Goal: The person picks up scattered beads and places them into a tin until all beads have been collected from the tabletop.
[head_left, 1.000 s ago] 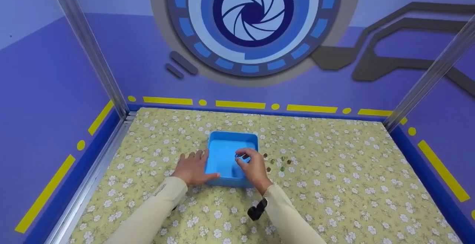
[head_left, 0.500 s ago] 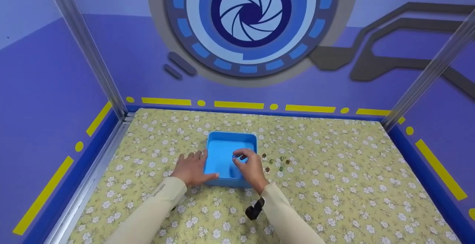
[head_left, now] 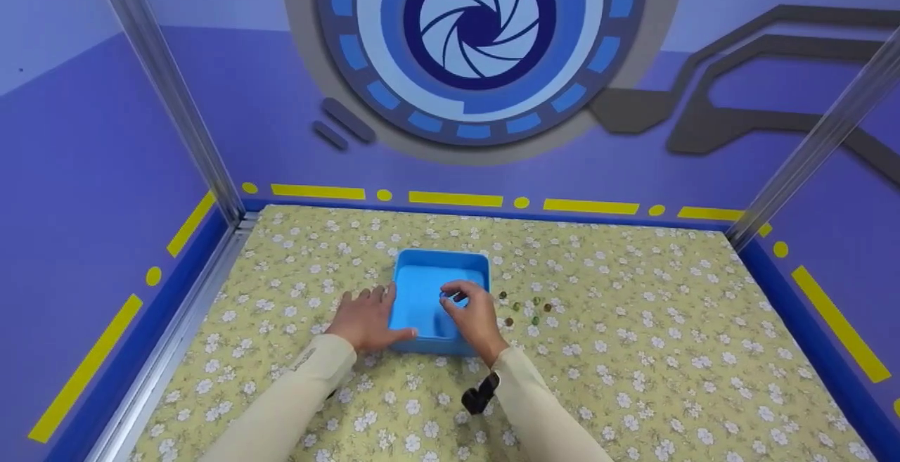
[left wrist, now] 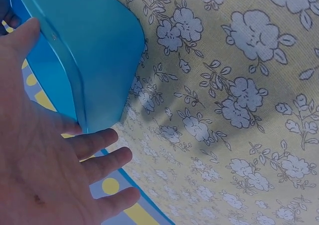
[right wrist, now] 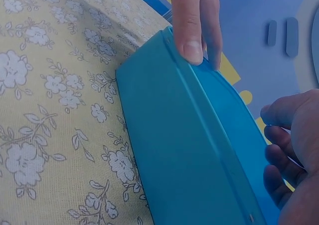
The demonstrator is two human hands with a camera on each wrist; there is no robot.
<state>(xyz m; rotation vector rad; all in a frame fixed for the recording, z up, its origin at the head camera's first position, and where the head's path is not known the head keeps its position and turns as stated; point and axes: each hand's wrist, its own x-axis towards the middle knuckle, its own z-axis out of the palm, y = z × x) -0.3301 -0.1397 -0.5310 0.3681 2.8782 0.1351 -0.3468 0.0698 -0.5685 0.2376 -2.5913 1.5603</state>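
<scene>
"What do you see from over there?"

"Mostly pale yellow cloth with white printed flowers. On it sits a light-blue, open-topped, squarish box with rounded corners."

"And the hands?"

"I see the left hand with fingers spread at the box's left side, thumb on the near rim. I'd want light steadying there, no hard push. The right hand pinches, thumb to forefinger, above the box."

"Smaller things?"

"Green and brown glassy balls, loose right of the box; I'd swing the wrist clear of them. Smallest to my eye, the pinched bluish ball, mostly hidden. I'd judge any release best made low, lest it bounce."
</scene>
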